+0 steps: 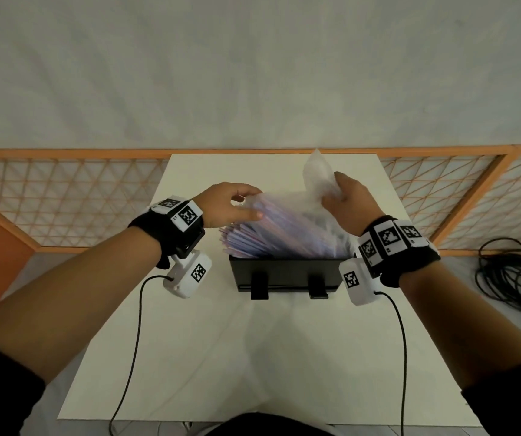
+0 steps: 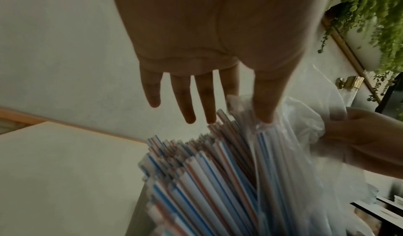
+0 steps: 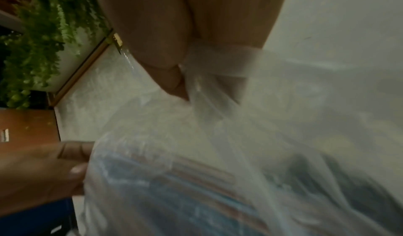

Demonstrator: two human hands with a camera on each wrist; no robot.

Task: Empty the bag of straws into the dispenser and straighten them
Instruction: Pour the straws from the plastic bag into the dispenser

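A black dispenser (image 1: 284, 272) stands on the white table (image 1: 252, 357). A clear plastic bag (image 1: 317, 177) full of striped straws (image 1: 271, 228) lies tilted over it, mouth to the left and low end down in the box. My left hand (image 1: 252, 203) pinches the bag's open edge between thumb and forefinger; in the left wrist view (image 2: 246, 105) the other fingers stay straight above the straws' ends (image 2: 207, 179). My right hand (image 1: 331, 188) grips the bunched closed end of the bag (image 3: 240, 136) and holds it raised.
An orange lattice rail (image 1: 64, 190) runs behind the table along a pale wall. A coil of black cable (image 1: 514, 278) lies on the floor at the right. Green hanging foliage (image 2: 370, 15) shows in the wrist views. Wrist-camera cables trail over the table's near half.
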